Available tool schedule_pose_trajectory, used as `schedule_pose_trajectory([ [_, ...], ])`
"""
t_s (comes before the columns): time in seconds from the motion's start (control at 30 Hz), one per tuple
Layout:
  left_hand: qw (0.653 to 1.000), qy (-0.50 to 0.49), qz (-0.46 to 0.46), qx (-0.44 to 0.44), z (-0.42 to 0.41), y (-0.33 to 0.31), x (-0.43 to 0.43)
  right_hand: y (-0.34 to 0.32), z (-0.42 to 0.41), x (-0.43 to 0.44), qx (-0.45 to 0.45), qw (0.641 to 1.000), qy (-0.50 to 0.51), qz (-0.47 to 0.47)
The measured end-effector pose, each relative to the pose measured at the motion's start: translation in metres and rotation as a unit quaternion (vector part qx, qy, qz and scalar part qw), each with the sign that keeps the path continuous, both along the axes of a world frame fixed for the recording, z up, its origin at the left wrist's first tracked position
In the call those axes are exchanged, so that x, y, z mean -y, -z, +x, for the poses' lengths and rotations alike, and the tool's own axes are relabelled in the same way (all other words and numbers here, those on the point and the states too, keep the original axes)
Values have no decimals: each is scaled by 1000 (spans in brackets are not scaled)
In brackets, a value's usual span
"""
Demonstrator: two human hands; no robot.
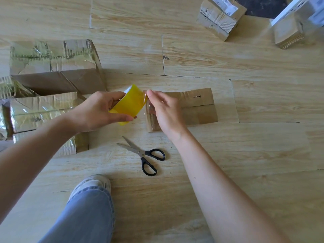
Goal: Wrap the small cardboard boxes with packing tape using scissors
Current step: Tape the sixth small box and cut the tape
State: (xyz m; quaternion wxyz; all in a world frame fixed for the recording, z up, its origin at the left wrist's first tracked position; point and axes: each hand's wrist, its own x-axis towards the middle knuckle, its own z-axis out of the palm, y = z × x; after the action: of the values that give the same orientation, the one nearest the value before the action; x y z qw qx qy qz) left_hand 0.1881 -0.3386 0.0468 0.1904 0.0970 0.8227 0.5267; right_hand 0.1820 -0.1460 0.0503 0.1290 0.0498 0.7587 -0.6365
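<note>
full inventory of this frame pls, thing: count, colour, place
tape roll: 1, yellow, centre, held in left hand
flat box: 1, brown, centre, behind right hand
scissors: 1, black handles, floor, near the centre
taped boxes: several, brown, left
small boxes: 2, brown, top right
floor: 1, light wood
leg: 1, blue jeans, bottom
left hand: grips roll
right hand: pinches tape end

The right hand covered the left part of the flat box. The left hand hid the tape roll's core. The frame's edges cropped the left boxes and the top-right cartons.
</note>
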Motion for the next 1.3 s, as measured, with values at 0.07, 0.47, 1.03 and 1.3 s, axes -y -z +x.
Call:
schedule_pose_trajectory([
  [0.07, 1000, 3, -2, -1, -2, -1, -2, 0, 0, 1, -38, 999, 8, 31],
  [0.47, 986, -86, -145, -16, -15, 4, -5, -13, 0, 0, -71, 993, 77, 49],
  [1.03, 959, -113, -259, 13, -22, 18, 2, -13, -29, -85, -40, 924, 372, 82],
  [1.3, 949, -136, -283, -14, -29, 28, -2, 13, -33, -114, 39, 918, 364, 153],
])
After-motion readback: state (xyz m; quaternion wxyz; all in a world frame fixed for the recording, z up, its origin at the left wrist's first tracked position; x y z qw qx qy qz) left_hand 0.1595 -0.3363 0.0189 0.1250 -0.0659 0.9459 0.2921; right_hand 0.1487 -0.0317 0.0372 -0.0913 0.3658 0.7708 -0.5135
